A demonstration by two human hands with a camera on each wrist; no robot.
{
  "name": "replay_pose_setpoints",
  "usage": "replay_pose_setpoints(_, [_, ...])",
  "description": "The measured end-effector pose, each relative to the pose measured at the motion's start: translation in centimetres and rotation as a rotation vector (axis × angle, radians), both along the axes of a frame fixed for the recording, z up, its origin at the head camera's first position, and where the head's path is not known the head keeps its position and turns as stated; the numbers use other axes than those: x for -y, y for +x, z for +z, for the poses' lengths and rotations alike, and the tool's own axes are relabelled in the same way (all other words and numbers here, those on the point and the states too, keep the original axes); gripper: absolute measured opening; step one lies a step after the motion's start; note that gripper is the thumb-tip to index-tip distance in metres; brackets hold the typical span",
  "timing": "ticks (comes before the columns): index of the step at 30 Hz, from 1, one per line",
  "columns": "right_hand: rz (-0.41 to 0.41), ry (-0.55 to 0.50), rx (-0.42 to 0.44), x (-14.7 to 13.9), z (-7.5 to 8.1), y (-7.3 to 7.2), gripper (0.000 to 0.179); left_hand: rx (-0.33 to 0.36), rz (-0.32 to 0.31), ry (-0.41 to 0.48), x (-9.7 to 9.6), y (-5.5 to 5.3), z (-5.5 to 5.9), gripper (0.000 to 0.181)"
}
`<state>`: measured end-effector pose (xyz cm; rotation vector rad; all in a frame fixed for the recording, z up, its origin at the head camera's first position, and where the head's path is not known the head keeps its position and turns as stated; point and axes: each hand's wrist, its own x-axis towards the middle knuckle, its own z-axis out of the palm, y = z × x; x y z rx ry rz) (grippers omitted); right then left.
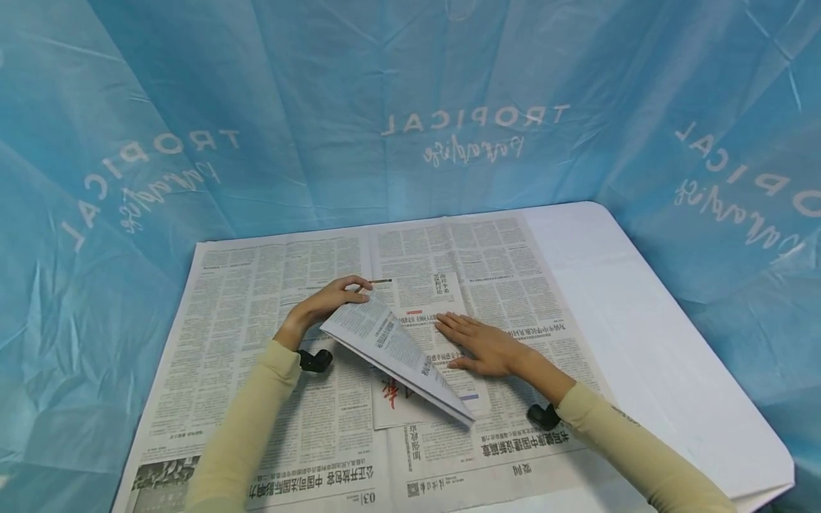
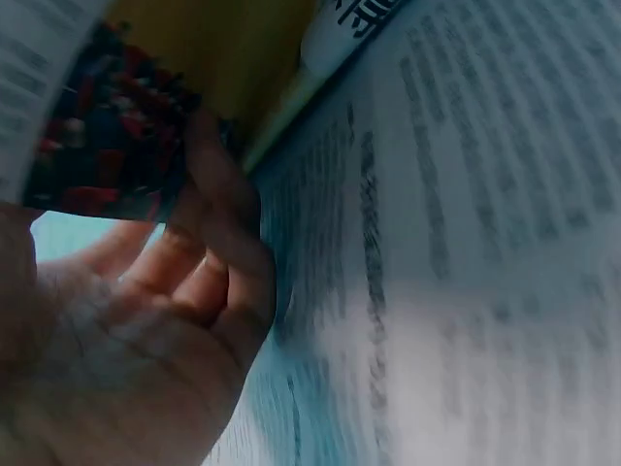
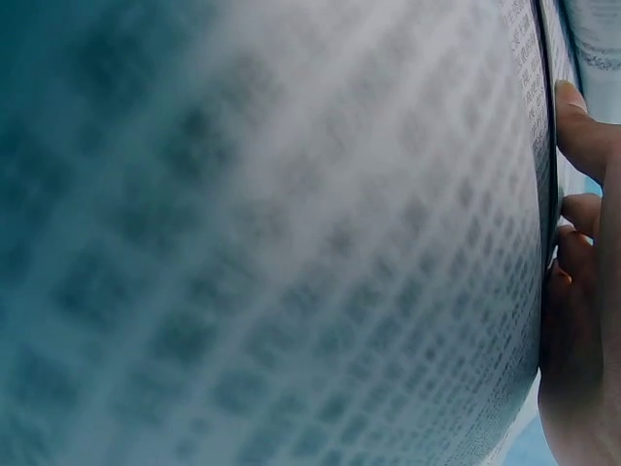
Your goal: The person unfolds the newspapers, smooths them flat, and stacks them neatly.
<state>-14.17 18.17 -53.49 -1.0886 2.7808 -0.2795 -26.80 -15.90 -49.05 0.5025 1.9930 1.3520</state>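
A folded newspaper [image 1: 420, 299] lies in the middle, and its left part stands up as a slanted flap [image 1: 394, 349]. At the flap's upper corner my left hand [image 1: 336, 299] pinches the paper between thumb and fingers. In the left wrist view, the curled fingers of that hand [image 2: 146, 340] hold the sheet beside a printed colour photo [image 2: 107, 146]. My right hand [image 1: 484, 348] rests palm down, fingers spread, on the right part of the folded newspaper. Red headline characters [image 1: 391, 392] show beneath the raised flap.
Large newspaper sheets [image 1: 288, 427] cover much of the white table [image 1: 616, 299], whose bare right side shows. Blue curtains [image 1: 333, 107] with white lettering hang behind and at both sides. Dark wrist cameras [image 1: 314, 361] sit at both sleeves.
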Motion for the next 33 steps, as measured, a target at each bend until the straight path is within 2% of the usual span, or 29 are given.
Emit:
replay_pose_setpoints(6, [-0.013,-0.008,0.01,-0.1,0.1,-0.2,0.079,0.004,-0.13,-0.008,2.6,0.7,0.0,0.05])
replay_pose_setpoints(11, [-0.02,-0.026,0.022,-0.2,0.1,-0.3,0.079,-0.021,-0.154,-0.05,5.1,1.7,0.1,0.055])
replay_pose_setpoints(18, [-0.023,-0.046,0.047,-0.2,-0.2,-0.2,0.079,-0.053,-0.062,-0.114,8.2,3.7,0.3,0.053])
replay_pose_setpoints(22, [-0.023,-0.044,0.047,-0.2,-0.3,-0.2,0.078,-0.108,0.01,-0.154,9.4,4.5,0.4,0.05])
replay_pose_setpoints(26, [-0.018,-0.043,0.054,-0.4,-0.1,-0.1,0.078,-0.18,0.079,-0.198,10.1,4.8,0.6,0.044])
replay_pose_setpoints(33, [-0.014,-0.063,0.06,-1.7,0.1,0.2,0.078,-0.289,0.18,-0.244,10.3,4.6,0.8,0.037])
